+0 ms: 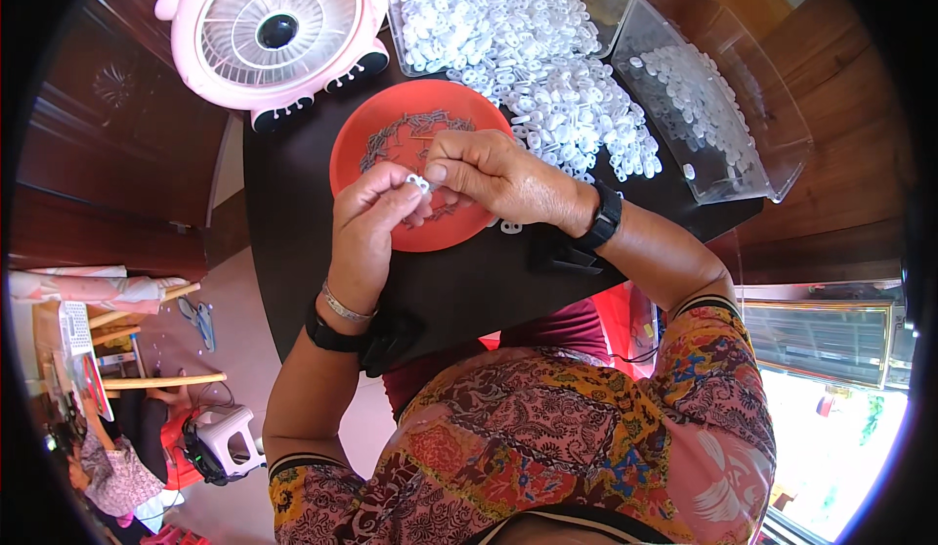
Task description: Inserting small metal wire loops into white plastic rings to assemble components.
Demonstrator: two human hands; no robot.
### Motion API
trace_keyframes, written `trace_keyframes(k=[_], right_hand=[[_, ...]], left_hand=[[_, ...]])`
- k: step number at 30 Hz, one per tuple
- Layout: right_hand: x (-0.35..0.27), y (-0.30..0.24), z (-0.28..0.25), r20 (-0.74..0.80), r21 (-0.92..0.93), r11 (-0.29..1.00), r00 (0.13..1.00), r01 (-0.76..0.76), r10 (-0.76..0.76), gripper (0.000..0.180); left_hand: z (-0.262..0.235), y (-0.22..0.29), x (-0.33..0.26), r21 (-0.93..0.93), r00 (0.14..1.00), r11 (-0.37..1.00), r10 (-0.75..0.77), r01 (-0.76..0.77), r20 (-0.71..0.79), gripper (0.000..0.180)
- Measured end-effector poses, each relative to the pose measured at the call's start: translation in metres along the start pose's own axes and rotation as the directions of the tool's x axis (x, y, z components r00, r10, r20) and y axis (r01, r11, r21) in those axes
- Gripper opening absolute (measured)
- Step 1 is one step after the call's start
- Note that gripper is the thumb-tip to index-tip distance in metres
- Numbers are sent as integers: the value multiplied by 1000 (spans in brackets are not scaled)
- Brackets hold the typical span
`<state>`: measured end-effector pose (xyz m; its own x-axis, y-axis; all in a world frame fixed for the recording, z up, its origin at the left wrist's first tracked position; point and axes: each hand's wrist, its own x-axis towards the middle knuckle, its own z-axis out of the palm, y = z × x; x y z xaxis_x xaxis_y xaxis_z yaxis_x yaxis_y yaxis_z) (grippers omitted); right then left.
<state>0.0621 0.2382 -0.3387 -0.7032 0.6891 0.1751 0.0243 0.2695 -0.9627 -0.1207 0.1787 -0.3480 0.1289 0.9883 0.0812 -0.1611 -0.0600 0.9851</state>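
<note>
Near the centre of the frame, a small white plastic piece with two round holes [418, 183] is pinched between the thumb and fingers of the left hand [362, 220], which close on its edges, probably so that the face with the holes stays uncovered. The right hand [498, 178] meets it from the right, thumb and index finger drawn together right beside the piece; whether they grip something tiny I cannot tell, as the fingertips hide it. Both hands are over a round, shallow orange-red plastic bowl [427, 240], which seems set there to keep the small grey metal screw-like bits [391, 142] within reach and to catch any that drop. The bowl stands on a dark tabletop [293, 169]. Just beyond it, at the upper centre, a loose heap of matching white pieces [586, 120] spreads from a clear plastic bin [618, 7] onto the table, near enough for the right hand to pick from. A second clear plastic box [782, 149], at the upper right, contains more white pieces, apparently kept apart from the heap. At the upper left, a pink animal-shaped fan [278, 32] faces the seat, presumably for cooling.
</note>
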Motion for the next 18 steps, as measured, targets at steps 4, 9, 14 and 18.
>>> trace_keyframes(k=[4,9,14,18], right_hand=[[1,3,-3,-57,-197,980,997,36,-48,27],[2,5,-3,-113,-315,949,991,31,-70,28],[-2,-8,1,-93,-372,928,995,-7,-30,27],[-2,-3,0,-23,-319,946,997,58,-69,26]], left_hand=[[0,-1,1,-65,999,998,-6,3,-51,11],[7,0,-1,348,948,882,301,-318,106,5],[4,2,-2,357,966,897,231,-259,121,5],[4,1,-2,217,985,962,157,-169,68,7]])
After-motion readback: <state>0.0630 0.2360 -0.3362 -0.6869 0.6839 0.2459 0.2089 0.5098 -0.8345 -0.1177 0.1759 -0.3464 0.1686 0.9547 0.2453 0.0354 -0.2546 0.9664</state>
